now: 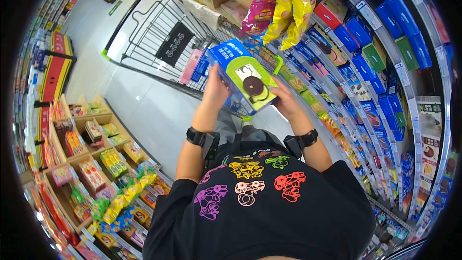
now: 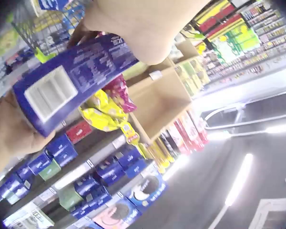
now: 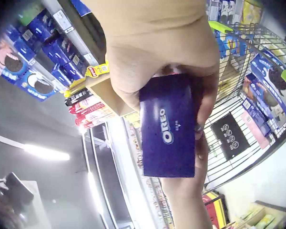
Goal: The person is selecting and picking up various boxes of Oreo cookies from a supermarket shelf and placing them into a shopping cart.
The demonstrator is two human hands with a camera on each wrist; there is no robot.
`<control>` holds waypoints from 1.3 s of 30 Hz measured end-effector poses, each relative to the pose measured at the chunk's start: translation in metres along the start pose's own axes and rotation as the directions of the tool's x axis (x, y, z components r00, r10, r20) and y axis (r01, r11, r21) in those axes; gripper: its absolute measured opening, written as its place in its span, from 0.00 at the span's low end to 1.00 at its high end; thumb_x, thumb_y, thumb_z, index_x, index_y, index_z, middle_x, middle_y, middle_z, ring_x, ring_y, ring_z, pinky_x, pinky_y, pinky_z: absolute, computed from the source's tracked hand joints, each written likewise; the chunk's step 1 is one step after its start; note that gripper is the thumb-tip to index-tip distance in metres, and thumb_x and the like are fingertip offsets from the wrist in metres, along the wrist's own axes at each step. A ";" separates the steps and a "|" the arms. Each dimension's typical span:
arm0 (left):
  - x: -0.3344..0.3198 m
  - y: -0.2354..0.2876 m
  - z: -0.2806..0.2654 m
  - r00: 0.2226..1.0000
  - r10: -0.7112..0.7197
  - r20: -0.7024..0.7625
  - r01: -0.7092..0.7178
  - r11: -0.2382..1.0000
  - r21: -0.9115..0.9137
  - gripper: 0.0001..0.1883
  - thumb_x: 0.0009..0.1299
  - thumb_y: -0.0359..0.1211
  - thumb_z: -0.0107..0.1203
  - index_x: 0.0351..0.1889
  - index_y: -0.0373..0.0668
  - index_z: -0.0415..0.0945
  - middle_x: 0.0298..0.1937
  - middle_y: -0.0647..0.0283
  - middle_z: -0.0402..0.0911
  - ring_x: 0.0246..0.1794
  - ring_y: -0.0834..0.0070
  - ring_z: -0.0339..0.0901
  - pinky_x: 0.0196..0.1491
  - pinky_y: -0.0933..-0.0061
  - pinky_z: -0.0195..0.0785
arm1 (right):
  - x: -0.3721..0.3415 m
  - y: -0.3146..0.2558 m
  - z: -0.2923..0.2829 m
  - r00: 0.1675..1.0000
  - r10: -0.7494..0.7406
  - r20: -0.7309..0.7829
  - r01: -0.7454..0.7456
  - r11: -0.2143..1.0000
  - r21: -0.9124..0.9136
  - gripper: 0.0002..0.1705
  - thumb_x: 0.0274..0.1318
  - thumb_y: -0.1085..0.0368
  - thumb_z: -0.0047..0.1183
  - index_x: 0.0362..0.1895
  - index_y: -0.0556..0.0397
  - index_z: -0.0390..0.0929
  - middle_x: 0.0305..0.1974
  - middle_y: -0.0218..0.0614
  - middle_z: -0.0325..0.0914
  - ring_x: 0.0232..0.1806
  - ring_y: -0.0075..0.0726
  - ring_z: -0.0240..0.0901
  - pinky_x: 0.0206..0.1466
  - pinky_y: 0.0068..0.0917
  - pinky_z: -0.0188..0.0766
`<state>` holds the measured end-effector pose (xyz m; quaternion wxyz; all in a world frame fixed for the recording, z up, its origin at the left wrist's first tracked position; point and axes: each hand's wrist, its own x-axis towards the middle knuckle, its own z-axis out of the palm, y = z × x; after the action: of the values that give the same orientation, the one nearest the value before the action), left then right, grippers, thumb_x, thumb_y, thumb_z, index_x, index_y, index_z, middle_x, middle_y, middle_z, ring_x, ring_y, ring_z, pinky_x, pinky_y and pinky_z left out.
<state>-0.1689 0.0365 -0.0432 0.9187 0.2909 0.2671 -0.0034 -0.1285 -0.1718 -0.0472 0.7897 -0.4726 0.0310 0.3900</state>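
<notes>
A blue Oreo cookie box (image 1: 234,57) with a light green panel and a dark cookie picture is held in front of the body, tilted. My left hand (image 1: 216,89) grips its left end and my right hand (image 1: 287,101) holds the opposite end. In the left wrist view, a long face of the box with print and a white barcode panel shows between both hands. The right wrist view shows a narrow blue face lettered OREO, with the right hand (image 3: 164,55) wrapped over the top and the left hand beyond it.
Just beyond the box stands a wire shopping cart (image 1: 137,33) with other cookie boxes (image 3: 269,78) inside. Chip bags (image 1: 291,12) hang at the shelf end. Stocked shelves (image 1: 380,74) run along the right, and a wooden snack rack (image 1: 72,161) stands on the left.
</notes>
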 end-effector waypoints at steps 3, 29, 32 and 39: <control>0.052 -0.029 -0.051 0.986 -0.157 -0.049 0.163 0.975 0.149 0.23 0.69 0.48 0.37 0.54 0.43 0.62 0.50 0.61 0.71 0.48 0.69 0.70 0.49 0.68 0.64 | 0.024 0.028 0.005 0.993 -0.017 -0.120 -0.013 0.970 -0.244 0.33 0.51 0.64 0.48 0.62 0.47 0.53 0.44 0.36 0.71 0.37 0.27 0.72 0.32 0.22 0.71; 0.141 -0.029 -0.183 0.822 -0.552 -0.142 0.475 0.526 0.705 0.21 0.68 0.49 0.34 0.50 0.47 0.64 0.41 0.66 0.72 0.39 0.77 0.65 0.37 0.72 0.57 | 0.160 0.173 0.071 0.904 -0.156 -0.397 -0.334 0.321 -0.886 0.45 0.43 0.56 0.51 0.63 0.52 0.41 0.41 0.60 0.68 0.37 0.60 0.70 0.37 0.46 0.69; 0.151 -0.044 -0.211 0.838 -0.528 -0.140 0.455 0.533 0.713 0.18 0.68 0.44 0.36 0.48 0.43 0.65 0.36 0.64 0.74 0.32 0.75 0.70 0.34 0.75 0.62 | 0.156 0.177 0.068 0.935 -0.088 -0.344 -0.292 0.362 -0.886 0.44 0.43 0.56 0.51 0.63 0.52 0.43 0.37 0.59 0.72 0.37 0.58 0.72 0.38 0.43 0.69; 0.146 -0.066 -0.214 0.925 -0.328 -0.191 0.329 0.442 0.834 0.21 0.65 0.44 0.40 0.48 0.38 0.68 0.41 0.57 0.74 0.40 0.70 0.71 0.44 0.71 0.63 | 0.125 0.186 0.040 0.946 -0.192 -0.260 -0.140 0.482 -0.865 0.41 0.42 0.56 0.51 0.61 0.49 0.48 0.33 0.56 0.74 0.33 0.61 0.71 0.35 0.47 0.68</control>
<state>-0.1587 0.1178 -0.2979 0.6365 0.6468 0.2816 -0.3118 -0.1746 -0.0207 -0.2119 0.4282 -0.8652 -0.0505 0.2560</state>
